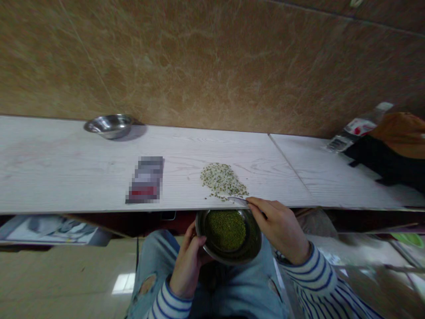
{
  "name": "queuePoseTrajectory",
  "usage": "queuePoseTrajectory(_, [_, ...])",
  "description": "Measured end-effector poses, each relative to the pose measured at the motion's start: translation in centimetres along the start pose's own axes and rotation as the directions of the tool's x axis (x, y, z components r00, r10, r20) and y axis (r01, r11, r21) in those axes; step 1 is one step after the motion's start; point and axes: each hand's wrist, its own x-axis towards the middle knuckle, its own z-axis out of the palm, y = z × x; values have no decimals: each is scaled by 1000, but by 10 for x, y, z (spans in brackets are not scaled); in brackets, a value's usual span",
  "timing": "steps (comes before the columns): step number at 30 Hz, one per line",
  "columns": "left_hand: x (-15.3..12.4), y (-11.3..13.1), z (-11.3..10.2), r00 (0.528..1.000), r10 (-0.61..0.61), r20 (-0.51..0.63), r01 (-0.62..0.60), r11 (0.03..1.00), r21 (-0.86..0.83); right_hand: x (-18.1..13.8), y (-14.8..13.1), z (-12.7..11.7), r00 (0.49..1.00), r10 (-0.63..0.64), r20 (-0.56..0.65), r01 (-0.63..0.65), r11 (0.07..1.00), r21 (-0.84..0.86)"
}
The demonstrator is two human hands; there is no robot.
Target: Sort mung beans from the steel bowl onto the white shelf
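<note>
The steel bowl (203,249), filled with small green beans (225,229), was judged rigid, smooth-walled and fairly heavy, easily spilled if tipped, and best gripped at the rim. It was held just below the table (66,168) edge, above the lap, with the left hand (187,266) closed on its near-left rim. The right hand (282,228), just above the bowl's far rim, was pinched on a thin flat scraper (237,200) touching the loose bean pile (223,179).

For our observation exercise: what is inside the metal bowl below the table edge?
Small green grains heap in the bowl, held by the left hand. The bowl's bottom under them is covered.
</note>
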Motion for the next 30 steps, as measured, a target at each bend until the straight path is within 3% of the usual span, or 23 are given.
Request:
queuePoseTrajectory(13, [1, -1, -3, 1000, 0, 4, 0, 1000, -5, 8, 3, 4, 998, 13, 66, -18, 997, 76])
queuePoseTrajectory(30, [1, 0, 0, 1000, 2, 3, -2, 1000, 28, 0, 1, -1, 1000, -12, 29, 10, 998, 59])
